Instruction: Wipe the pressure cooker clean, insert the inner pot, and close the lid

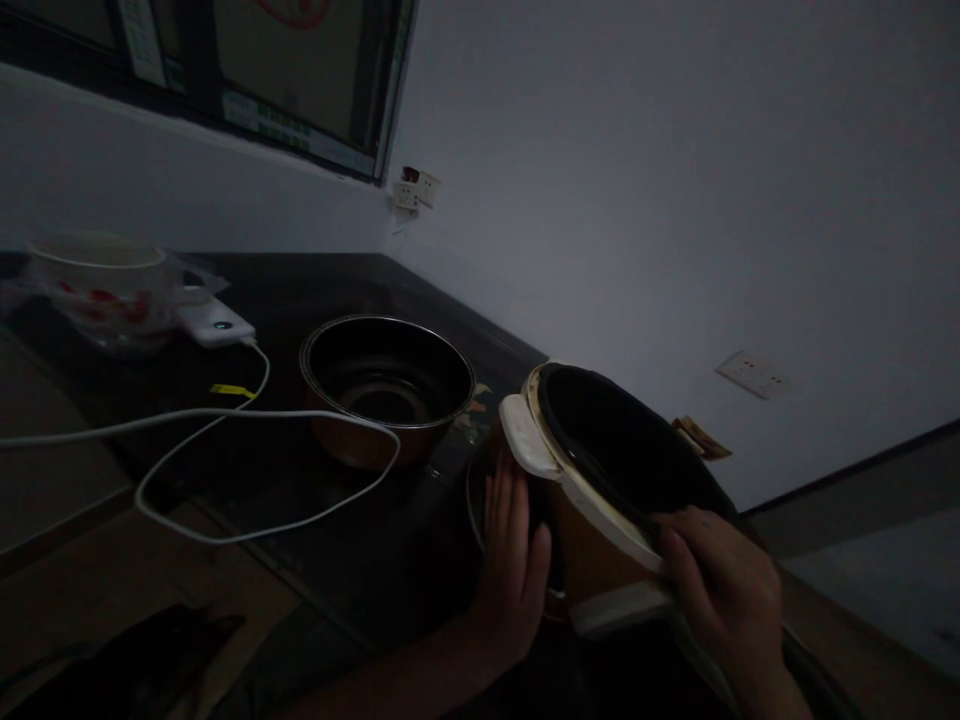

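Observation:
A brown and white rice cooker body (600, 520) with a dark inner cavity is tilted toward me near the right end of the dark counter (352, 560). My right hand (720, 590) grips its white rim, fingers curled over the edge. My left hand (514, 565) lies flat against the cooker's left side, fingers stretched out and together. A round metal pot (386, 385) with a dark inside stands on the counter to the left, apart from both hands.
A white cable (247, 470) loops across the counter from a white power bank (217, 325). A patterned bowl (101, 285) sits at the far left. Wall sockets (752, 374) and a window (247, 70) are on the walls. The scene is dim.

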`<state>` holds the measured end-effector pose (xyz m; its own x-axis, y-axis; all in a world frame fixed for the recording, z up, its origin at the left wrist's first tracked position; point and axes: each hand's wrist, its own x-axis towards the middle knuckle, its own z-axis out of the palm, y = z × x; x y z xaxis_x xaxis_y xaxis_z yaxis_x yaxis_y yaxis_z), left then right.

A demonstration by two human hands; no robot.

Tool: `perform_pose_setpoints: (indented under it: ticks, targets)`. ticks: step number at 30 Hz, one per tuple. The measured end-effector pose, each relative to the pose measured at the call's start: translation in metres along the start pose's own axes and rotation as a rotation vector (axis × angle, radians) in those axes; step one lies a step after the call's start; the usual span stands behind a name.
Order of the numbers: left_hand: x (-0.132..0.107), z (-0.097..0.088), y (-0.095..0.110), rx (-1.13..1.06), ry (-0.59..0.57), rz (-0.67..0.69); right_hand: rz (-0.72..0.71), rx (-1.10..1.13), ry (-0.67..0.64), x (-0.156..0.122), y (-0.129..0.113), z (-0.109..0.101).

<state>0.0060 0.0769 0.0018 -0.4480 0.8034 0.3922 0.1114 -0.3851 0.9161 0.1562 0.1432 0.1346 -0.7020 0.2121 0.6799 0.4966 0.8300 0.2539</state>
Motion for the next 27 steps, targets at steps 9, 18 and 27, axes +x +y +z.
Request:
perform_pose_setpoints:
  ticks: [9,18,27]
  targets:
    - [0.115,-0.025,-0.013,-0.428,0.059,-0.062,-0.090,0.028,-0.078,0.001,0.006,-0.001]
    - [0.161,-0.025,-0.017,-0.548,-0.078,-0.015,-0.034,-0.252,-0.131,0.024,-0.032,-0.003]
    - [0.087,-0.026,-0.015,-0.380,0.043,-0.061,-0.020,-0.268,-0.045,0.032,-0.037,0.014]
